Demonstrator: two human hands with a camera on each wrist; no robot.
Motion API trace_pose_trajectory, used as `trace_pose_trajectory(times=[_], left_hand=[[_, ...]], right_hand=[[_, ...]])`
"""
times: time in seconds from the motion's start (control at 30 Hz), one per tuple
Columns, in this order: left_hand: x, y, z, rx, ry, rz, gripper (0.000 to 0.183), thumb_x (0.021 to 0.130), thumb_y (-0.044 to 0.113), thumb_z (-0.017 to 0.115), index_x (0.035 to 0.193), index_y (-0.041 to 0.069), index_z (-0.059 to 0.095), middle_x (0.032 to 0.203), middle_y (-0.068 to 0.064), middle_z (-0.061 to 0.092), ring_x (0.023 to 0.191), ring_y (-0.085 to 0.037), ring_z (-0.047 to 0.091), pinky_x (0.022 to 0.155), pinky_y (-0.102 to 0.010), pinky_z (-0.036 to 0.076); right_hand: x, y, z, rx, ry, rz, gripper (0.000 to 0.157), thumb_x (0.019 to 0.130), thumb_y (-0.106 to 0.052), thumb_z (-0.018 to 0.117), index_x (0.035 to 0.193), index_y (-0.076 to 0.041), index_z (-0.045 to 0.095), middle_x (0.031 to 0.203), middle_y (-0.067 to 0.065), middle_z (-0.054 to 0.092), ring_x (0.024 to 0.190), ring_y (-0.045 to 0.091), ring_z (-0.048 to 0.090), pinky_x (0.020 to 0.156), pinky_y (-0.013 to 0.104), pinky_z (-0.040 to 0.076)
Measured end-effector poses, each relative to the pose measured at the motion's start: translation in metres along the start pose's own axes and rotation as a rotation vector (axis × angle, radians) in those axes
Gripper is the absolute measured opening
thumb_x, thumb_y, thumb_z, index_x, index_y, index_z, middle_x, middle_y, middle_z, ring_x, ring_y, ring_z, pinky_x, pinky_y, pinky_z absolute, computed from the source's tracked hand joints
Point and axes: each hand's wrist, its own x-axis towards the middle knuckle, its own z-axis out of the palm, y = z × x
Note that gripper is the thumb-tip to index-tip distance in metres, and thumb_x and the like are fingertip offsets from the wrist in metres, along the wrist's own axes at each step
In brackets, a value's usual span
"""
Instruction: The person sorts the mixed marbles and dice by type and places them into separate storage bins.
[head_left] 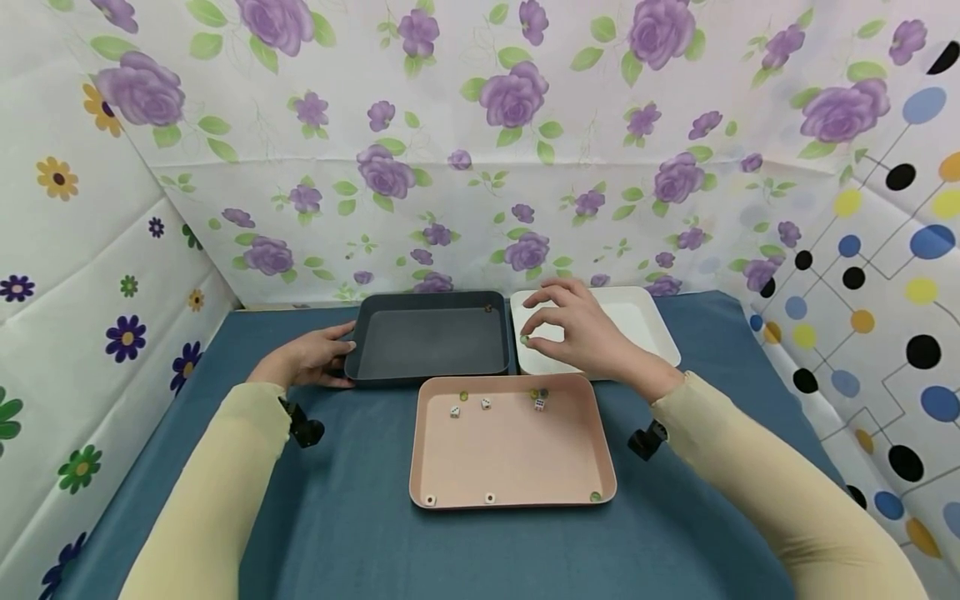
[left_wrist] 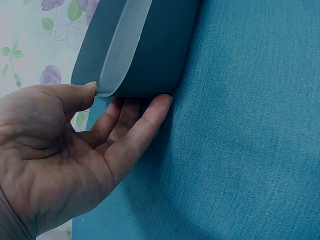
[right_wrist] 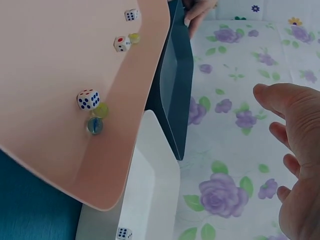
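Note:
My left hand (head_left: 318,357) holds the left end of a dark grey tray (head_left: 427,380), its thumb on the rim and its fingers against the outer wall, as the dark tray (left_wrist: 165,55) shows close up in the left wrist view. Over the left part of a white tray (head_left: 637,321), my right hand (head_left: 581,333) pinches a small greenish marble (head_left: 524,339) between thumb and finger. In the right wrist view the right hand (right_wrist: 305,135) hides the marble. A die (right_wrist: 124,233) lies in the white tray.
Nearer stands a pink tray (head_left: 510,467) with several dice and marbles, among them a die (right_wrist: 88,99), a yellow marble (right_wrist: 101,110) and a blue-tinged marble (right_wrist: 95,125). A tiny reddish-brown thing (head_left: 488,308) lies in the dark tray's far right corner. Flowered cloth (head_left: 465,208) hangs behind.

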Motion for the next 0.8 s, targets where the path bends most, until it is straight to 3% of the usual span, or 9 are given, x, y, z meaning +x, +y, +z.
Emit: trace_pose_trajectory(times=[0.8], left_hand=[[0.000, 0.001, 0.001, 0.005, 0.008, -0.006, 0.064, 0.115, 0.017, 0.034, 0.165, 0.035, -0.002, 0.160, -0.028, 0.031, 0.139, -0.043, 0.045, 0.094, -0.054, 0.056]], right_hand=[[0.027, 0.016, 0.026, -0.078, -0.045, 0.141, 0.004, 0.092, -0.027, 0.080, 0.094, -0.023, 0.080, 0.130, 0.005, 0.063, 0.139, 0.032, 0.037, 0.118, 0.054, 0.026]])
